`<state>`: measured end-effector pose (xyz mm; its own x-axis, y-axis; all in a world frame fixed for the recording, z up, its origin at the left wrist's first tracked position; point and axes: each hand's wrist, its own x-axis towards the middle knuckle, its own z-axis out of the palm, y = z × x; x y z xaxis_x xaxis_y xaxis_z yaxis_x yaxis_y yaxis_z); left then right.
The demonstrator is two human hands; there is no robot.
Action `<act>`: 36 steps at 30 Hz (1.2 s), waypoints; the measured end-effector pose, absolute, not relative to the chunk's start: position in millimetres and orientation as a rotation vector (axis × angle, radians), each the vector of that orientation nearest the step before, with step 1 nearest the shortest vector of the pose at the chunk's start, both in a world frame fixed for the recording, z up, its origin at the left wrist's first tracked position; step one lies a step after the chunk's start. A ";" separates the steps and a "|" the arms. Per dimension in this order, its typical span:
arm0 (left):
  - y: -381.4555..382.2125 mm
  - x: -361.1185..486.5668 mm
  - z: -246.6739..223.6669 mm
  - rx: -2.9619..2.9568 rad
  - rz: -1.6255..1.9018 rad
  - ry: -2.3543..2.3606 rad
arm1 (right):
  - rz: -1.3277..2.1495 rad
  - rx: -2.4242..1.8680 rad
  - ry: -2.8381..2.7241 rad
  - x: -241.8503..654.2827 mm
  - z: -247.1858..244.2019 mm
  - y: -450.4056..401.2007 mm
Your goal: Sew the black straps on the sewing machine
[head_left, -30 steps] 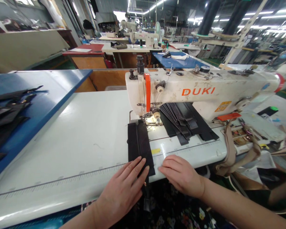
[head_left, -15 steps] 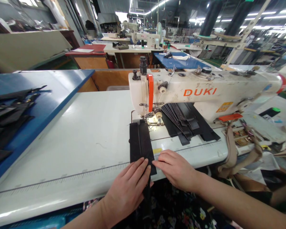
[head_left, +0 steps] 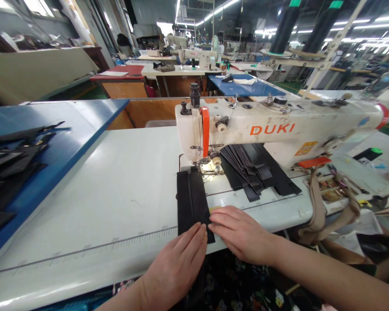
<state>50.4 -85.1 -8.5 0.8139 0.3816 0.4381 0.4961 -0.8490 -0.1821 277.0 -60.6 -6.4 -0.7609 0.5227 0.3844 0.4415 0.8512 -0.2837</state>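
A long black strip piece [head_left: 191,198], perhaps leather or fabric, lies flat on the white sewing table [head_left: 100,194], its far end under the presser foot [head_left: 210,167] of a white DUKI sewing machine [head_left: 272,128]. My left hand [head_left: 176,270] rests flat with its fingertips on the near end of the piece. My right hand [head_left: 241,231] lies on the table, fingertips touching the piece's right edge. Neither hand closes around it. Beyond the needle area lies a fanned stack of black strips [head_left: 253,172].
A blue table [head_left: 61,125] at left carries several black pieces with small metal parts. Beige straps [head_left: 317,220] hang off the table's right side. Black thread cones stand above the machine, and more sewing stations stretch behind it.
My left hand has drawn back to the near end of the black piece. My right hand has moved closer to the piece's edge. The view has shifted slightly.
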 end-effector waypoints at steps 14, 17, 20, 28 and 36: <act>-75.9 45.0 -5.6 -2.766 -0.538 -0.612 | 0.355 -0.683 -2.577 275.6 -4.4 -57.0; -74.2 44.0 -8.8 -2.779 -0.569 -0.607 | 0.335 -0.675 -2.554 274.1 -6.7 -55.4; -74.2 41.6 -11.2 -2.792 -0.541 -0.614 | 0.314 -0.655 -2.529 272.8 -9.6 -54.3; -74.2 41.1 -3.5 -2.806 -0.560 -0.614 | 0.310 -0.661 -2.523 273.1 -12.4 -55.7; -74.4 40.2 -5.0 -2.844 -0.434 -0.595 | 0.357 -0.660 -2.549 274.0 -9.1 -54.0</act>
<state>40.2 -74.4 -5.0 0.8757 0.3582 0.3238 0.4179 -0.8982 -0.1364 274.0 -54.0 -9.1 -0.7686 0.5115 0.3843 0.3863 0.8498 -0.3586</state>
